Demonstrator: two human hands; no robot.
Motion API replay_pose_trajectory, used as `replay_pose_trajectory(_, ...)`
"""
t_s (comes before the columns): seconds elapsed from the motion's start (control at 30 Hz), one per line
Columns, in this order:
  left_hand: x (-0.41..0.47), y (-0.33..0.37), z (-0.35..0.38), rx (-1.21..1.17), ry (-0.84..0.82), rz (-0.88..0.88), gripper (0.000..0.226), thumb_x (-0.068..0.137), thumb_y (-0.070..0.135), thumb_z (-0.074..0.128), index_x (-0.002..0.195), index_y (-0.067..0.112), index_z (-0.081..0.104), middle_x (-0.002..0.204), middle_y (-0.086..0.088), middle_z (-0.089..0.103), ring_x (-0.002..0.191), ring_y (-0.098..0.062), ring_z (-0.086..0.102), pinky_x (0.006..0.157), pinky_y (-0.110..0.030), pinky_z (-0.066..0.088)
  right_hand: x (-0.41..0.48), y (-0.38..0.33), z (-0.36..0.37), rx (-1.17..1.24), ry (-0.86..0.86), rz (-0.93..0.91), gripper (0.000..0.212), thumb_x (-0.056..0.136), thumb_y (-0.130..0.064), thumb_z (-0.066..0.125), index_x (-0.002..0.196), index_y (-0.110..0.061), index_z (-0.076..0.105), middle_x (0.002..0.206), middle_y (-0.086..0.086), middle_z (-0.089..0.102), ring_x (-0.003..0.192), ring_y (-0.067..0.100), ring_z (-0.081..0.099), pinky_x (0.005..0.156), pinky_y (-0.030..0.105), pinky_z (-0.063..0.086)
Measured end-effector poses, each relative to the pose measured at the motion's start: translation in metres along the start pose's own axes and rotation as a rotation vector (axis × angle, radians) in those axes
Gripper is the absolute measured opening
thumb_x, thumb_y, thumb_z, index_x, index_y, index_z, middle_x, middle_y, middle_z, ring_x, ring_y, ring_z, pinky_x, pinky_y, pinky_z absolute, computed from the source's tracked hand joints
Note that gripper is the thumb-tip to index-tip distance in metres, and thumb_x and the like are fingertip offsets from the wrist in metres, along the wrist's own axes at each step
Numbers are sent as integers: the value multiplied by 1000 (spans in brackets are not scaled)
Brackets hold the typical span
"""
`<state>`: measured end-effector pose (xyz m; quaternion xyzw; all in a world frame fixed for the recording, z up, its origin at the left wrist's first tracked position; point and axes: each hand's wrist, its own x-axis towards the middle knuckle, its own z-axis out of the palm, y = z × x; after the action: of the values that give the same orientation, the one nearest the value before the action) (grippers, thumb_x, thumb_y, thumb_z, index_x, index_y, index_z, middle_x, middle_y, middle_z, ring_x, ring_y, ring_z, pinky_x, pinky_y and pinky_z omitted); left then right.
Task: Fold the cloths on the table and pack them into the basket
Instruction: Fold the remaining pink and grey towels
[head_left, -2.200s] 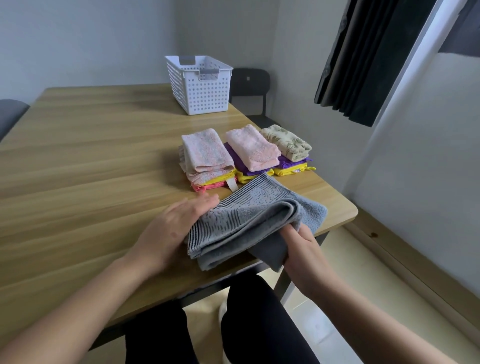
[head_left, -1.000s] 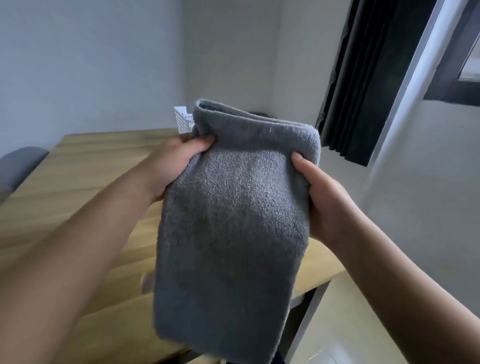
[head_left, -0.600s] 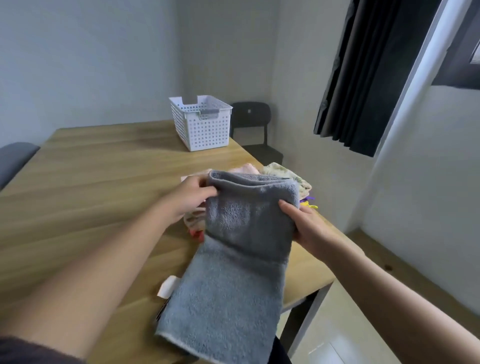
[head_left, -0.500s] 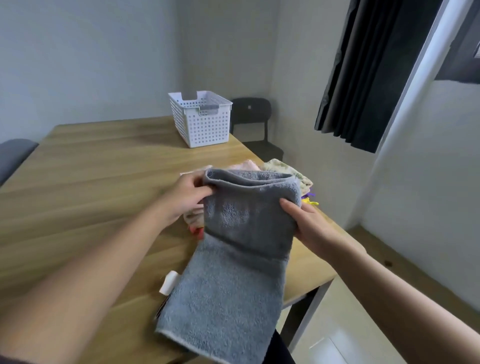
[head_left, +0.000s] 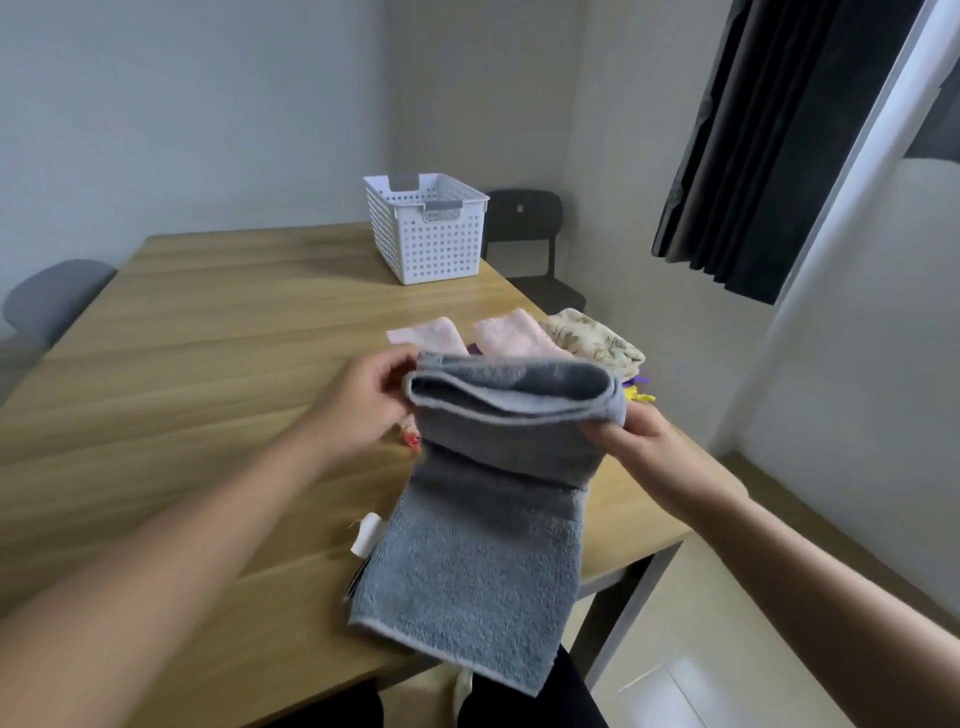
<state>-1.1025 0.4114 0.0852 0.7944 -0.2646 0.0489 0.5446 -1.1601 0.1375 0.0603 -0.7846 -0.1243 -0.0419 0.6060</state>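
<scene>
A grey towel (head_left: 478, 561) lies on the near right part of the wooden table (head_left: 208, 364), its far end lifted and doubled back toward me. My left hand (head_left: 363, 405) pinches the folded end's left corner. My right hand (head_left: 634, 441) pinches its right corner. The towel's near edge hangs over the table's front edge. Behind the towel sit stacks of folded cloths: two pink ones (head_left: 498, 335) and a floral one (head_left: 592, 338), with yellow and purple cloth beneath, partly hidden. A white perforated basket (head_left: 426, 234) stands at the table's far right edge, nothing visible in it.
A black chair (head_left: 530, 244) stands behind the basket against the wall. A grey chair (head_left: 52, 296) is at the table's left side. Dark curtains (head_left: 769, 145) hang at the right. A white label (head_left: 366, 535) sticks out beside the towel.
The towel was lifted off the table and held up hanging, then lowered. Now its lower part lies on the table and both hands fold the upper end over toward me.
</scene>
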Motion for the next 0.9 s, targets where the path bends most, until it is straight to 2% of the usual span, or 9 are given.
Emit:
replay_pose_trajectory(0.1,-38,-8,-3,38,-146,37,58,73,-12,71,88,44,68,89,13,71,85,-2,65,78,-14,46,-33,9,9,-120,-166,-83,13,85,-32,65,94,-27,73,91,-7,72,88,5,63,77,24,51)
replay_pose_trajectory(0.23,-71,-21,0,64,-235,-22,41,72,-4,76,86,34,68,99,6,72,97,-10,67,88,-18,47,-58,26,22,-331,-257,-245,36,90,-31,62,124,-19,64,128,-12,61,127,8,50,107,31,39)
replay_pose_trajectory(0.33,-87,-31,-1,106,-291,-9,33,73,11,77,84,40,67,102,14,71,105,-5,64,93,-18,45,-69,41,28,-517,-263,-377,39,91,-38,59,127,-23,61,137,-12,54,135,9,41,113,47,29)
replay_pose_trajectory(0.43,-100,-42,-3,313,-372,83,47,77,-3,60,83,43,65,110,22,66,115,1,56,101,-15,38,-77,52,30,-770,-341,-490,43,88,-26,62,131,-28,57,145,-9,45,141,11,30,114,55,24)
replay_pose_trajectory(0.5,-102,-43,-6,409,-430,97,57,72,-5,42,84,46,65,115,30,61,119,7,50,104,-12,33,-81,51,27,-846,-430,-512,56,81,-16,52,135,-28,53,150,-9,37,144,12,21,117,51,15)
replay_pose_trajectory(0.6,-92,-30,-4,400,-406,10,37,72,21,39,76,36,72,107,33,62,108,9,57,98,-13,39,-79,37,23,-604,-417,-384,50,82,-12,41,126,-23,62,147,-8,43,143,11,25,119,39,13)
replay_pose_trajectory(0.7,-69,-17,12,462,-226,10,21,83,22,53,87,38,66,107,25,63,105,3,57,99,-26,41,-61,28,29,-539,-112,-159,33,96,-34,43,122,-25,61,138,-9,50,129,4,42,110,35,33)
replay_pose_trajectory(0.8,-48,-13,28,693,-314,-156,55,80,32,67,131,32,44,137,12,44,125,-10,44,103,-30,37,-38,23,33,-802,-124,136,63,84,-52,61,139,-29,39,138,-5,48,123,13,46,105,32,37)
replay_pose_trajectory(0.9,-31,-14,33,739,-491,-362,92,74,39,74,147,25,20,151,2,30,134,-17,35,108,-31,32,-25,23,36,-865,-202,228,78,73,-57,71,137,-26,40,132,-3,52,118,16,48,97,31,39)
